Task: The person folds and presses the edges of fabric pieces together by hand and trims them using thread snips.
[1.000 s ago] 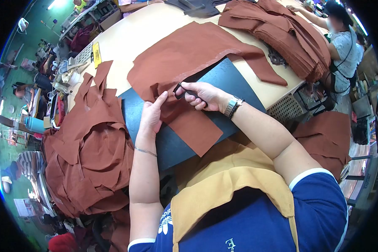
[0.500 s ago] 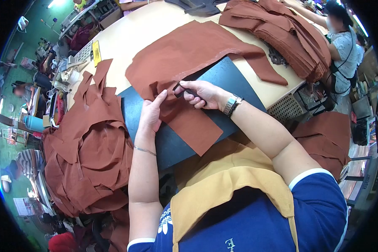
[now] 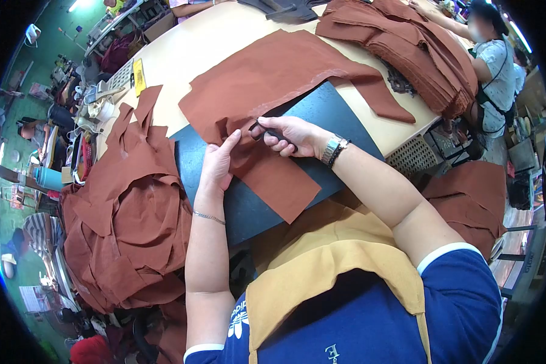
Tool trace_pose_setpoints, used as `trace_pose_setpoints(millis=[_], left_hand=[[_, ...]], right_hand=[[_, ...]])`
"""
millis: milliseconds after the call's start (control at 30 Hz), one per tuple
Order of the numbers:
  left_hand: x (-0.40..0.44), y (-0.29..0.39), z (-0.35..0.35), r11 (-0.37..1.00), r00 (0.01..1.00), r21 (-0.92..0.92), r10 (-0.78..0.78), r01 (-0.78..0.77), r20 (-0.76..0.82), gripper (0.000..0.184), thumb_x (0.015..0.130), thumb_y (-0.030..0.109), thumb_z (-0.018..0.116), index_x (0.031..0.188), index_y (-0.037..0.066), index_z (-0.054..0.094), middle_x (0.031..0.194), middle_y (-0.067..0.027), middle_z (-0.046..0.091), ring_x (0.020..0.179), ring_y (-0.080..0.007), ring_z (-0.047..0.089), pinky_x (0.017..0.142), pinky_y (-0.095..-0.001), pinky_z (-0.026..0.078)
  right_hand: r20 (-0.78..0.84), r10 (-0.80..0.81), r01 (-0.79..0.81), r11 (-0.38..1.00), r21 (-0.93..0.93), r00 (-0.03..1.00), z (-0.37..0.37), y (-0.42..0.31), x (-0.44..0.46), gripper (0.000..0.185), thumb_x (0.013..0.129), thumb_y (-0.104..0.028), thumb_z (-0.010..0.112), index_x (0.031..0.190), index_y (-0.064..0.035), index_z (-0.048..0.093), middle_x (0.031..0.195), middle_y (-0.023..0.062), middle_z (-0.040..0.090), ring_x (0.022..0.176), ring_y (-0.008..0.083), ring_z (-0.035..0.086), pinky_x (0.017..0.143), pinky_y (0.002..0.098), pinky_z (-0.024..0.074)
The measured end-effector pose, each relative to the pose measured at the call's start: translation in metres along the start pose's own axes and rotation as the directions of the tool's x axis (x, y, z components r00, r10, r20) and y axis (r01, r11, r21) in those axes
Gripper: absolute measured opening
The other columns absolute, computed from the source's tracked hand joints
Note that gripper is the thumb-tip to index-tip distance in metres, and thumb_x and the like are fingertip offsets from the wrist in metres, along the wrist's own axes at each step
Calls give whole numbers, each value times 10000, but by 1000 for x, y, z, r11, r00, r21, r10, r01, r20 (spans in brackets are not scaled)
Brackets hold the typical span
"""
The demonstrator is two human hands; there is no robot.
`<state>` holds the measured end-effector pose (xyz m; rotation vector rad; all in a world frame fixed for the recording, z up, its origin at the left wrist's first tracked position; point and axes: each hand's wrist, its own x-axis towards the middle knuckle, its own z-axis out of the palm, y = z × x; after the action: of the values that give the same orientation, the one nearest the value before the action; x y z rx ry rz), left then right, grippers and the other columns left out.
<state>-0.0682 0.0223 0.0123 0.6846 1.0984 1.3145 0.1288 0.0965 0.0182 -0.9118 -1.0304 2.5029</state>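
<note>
A rust-brown cut fabric piece [image 3: 273, 67] lies spread over the table and a dark board, with one strip hanging toward me. My left hand [image 3: 219, 159] is closed on a bunched fold of it, thumb on top. In my right hand [image 3: 292, 134] is a small black hand tool [image 3: 274, 131] that looks like thread snips, its tip beside the fold close to my left thumb. My fingers partly cover the tool, so whether its blades touch the cloth I cannot tell. Beneath both hands is the dark board [image 3: 346, 115].
Heaped brown fabric [image 3: 127, 224] is at my left, and a thick stack [image 3: 394, 48] lies at the back right. More brown cloth [image 3: 467, 194] sits by my right elbow. A yellow object [image 3: 139, 77] lies on the cream table [image 3: 194, 36]. A co-worker [image 3: 494, 73] stands at the far right.
The fabric's left edge has shifted very slightly left, and the hanging strip has moved a little. Both hands keep nearly the same place and grip. The co-worker at the right has moved slightly.
</note>
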Motion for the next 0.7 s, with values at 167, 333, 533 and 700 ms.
trace_pose_setpoints(millis=[167, 333, 533, 700], left_hand=[[4, -9, -7, 999, 999, 0, 37, -37, -20, 335, 946, 137, 653, 1238, -12, 586, 1149, -107, 681, 995, -204, 686, 849, -330, 570], [-26, -7, 3, 962, 996, 262, 85, -71, -39, 463, 942, 126, 637, 1362, -7, 494, 1239, -105, 627, 1073, -212, 646, 890, -337, 549], [-139, -22, -2, 913, 972, 349, 233, -211, -23, 677, 927, 20, 611, 1515, 20, 276, 1476, -126, 429, 1368, -237, 403, 1153, -377, 284], [-172, 30, -6, 430, 639, 833, 759, -350, -123, 709, 941, 29, 578, 1548, 70, 214, 1536, -137, 362, 1427, -272, 332, 1174, -446, 230]], right_hand=[[-3, -56, 56, 998, -17, 998, -7, 6, -2, 347, 1045, -402, 462, 1091, -84, 593, 679, -72, 413, 504, 3, 317, 388, 145, 248], [-114, -678, 315, 476, -821, 726, -10, -2, -27, 393, 947, -413, 630, 1030, -29, 634, 762, 36, 585, 632, 122, 538, 564, 270, 470], [83, -824, -42, -128, -991, 560, -33, -5, -19, 361, 849, -398, 692, 990, -71, 631, 961, 135, 672, 868, 323, 681, 755, 431, 553], [210, -710, 139, -157, -978, 672, 21, 19, 4, 313, 866, -302, 677, 1075, -78, 612, 1033, 140, 668, 921, 327, 673, 779, 426, 553]])
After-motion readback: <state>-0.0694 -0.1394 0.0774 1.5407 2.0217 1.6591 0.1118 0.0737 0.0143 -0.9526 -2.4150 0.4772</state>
